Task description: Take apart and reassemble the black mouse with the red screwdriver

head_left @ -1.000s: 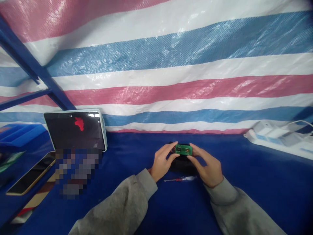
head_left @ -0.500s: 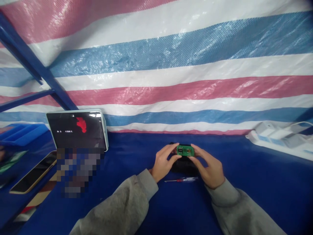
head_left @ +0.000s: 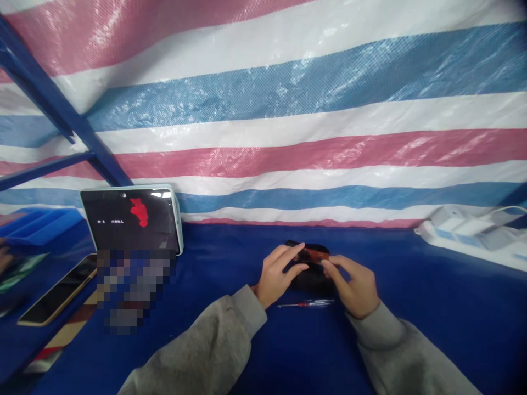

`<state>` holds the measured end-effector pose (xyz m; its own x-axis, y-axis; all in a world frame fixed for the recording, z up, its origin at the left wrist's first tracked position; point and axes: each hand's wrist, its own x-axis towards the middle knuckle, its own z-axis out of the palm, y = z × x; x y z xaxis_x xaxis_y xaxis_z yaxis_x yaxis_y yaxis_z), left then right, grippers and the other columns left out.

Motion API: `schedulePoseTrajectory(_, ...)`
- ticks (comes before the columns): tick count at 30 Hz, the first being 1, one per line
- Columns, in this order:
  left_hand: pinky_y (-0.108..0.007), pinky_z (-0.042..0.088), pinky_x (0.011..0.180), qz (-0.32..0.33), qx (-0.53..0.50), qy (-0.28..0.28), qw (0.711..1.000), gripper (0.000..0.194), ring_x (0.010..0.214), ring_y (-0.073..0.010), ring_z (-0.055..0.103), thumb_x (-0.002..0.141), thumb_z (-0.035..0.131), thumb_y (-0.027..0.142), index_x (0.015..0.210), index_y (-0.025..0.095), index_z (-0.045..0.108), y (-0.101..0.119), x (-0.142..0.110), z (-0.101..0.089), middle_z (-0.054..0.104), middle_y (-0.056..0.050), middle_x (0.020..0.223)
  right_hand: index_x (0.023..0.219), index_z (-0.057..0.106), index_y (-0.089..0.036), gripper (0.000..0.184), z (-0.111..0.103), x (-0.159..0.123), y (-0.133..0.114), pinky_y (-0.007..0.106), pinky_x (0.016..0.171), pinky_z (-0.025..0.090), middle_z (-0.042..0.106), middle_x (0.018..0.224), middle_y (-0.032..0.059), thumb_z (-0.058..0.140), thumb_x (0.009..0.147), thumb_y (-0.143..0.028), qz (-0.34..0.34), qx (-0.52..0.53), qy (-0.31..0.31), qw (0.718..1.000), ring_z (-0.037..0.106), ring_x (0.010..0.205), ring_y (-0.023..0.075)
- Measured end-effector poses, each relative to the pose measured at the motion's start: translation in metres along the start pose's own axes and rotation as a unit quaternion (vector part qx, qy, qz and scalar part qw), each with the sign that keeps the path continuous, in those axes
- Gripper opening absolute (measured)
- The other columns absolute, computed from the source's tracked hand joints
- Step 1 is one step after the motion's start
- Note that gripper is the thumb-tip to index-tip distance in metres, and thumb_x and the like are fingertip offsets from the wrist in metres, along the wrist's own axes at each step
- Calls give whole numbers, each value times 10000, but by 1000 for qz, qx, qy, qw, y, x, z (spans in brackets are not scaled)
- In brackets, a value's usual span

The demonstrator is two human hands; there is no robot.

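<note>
A small circuit board [head_left: 318, 256] is pinched between both hands above the table, an orange-brown face showing on it. My left hand [head_left: 279, 275] grips its left end with thumb and fingers, partly covering dark parts there. My right hand [head_left: 354, 285] pinches the right end, fingers closed. Just beneath and behind the board lies a black object [head_left: 308, 281], mostly hidden by the hands, so its kind is unclear. In front of it rests a screwdriver [head_left: 307, 303] with a thin shaft, a red collar and a clear handle, touched by neither hand.
On the left stand a tablet [head_left: 134, 222] and a blue tray [head_left: 45, 226], with a phone [head_left: 57, 291] lying near them. Another person's hand [head_left: 5, 257] shows at the left edge. A white power strip [head_left: 473, 241] with plugs sits at the right.
The board's green face was toward me before; now an orange-brown face shows, so it appears turned over. Both hands stay in nearly the same place.
</note>
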<state>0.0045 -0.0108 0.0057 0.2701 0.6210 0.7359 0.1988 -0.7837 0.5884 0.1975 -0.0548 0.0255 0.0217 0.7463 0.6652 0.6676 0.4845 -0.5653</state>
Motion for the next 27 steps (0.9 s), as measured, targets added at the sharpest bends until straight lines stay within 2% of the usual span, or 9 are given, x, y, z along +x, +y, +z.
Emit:
schedulePoseTrajectory(5,-349,572,890,33,47,-14,998,341,1020,-200,636,946,640,324,1275,237,637,0,1,-1,607,-89,1145,692,651,-217,298,-2,1,-5,215,555,479,614,520,-43,555,938,-354,40,48,-53,997,585,465,96)
schedulePoseTrajectory(11,-368,537,884,47,113,-28,992,280,1019,-213,649,976,594,332,1220,204,642,1,2,-2,662,-91,1143,712,659,-208,317,-1,0,-4,211,541,463,600,512,-43,531,945,-380,61,62,-68,994,564,447,94)
schedulePoseTrajectory(17,-358,508,876,25,154,-63,986,300,1013,-209,660,1008,525,390,1194,188,646,0,5,-12,689,-97,1136,874,703,-201,271,-2,-2,4,211,583,482,632,586,-39,495,963,-351,85,32,-18,996,593,490,91)
schedulePoseTrajectory(21,-348,496,801,68,160,-117,978,277,946,-212,682,999,542,383,1108,155,657,-3,5,-24,710,-97,1051,869,714,-200,291,-3,-1,5,217,581,483,626,582,-36,496,958,-371,110,15,23,994,595,496,95)
schedulePoseTrajectory(27,-359,456,716,106,217,-178,954,285,802,-214,677,977,536,397,992,141,659,-7,0,-26,717,-95,929,850,719,-198,310,-1,-1,6,223,571,491,638,583,-27,506,944,-403,114,15,23,993,599,486,103)
